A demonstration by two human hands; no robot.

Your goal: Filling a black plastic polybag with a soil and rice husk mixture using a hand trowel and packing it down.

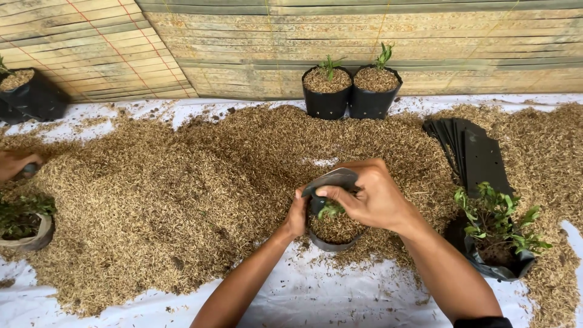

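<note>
A small black plastic grow bag (333, 244) partly filled with husk stands on the white sheet in front of me. A tiny green seedling (331, 209) sits in it. My right hand (370, 194) reaches over the bag from the right, pinching its raised black rim near the seedling. At the bag's left side, my left hand (297, 215) grips the rim. A wide heap of brown rice husk (182, 176) spreads around the bag.
Two filled black bags with seedlings (351, 88) stand by the bamboo wall. A stack of flat black bags (477, 155) lies right, above a bag of green seedlings (495, 228). Another person's hand (15, 164) and a pot (27, 231) are at the left edge.
</note>
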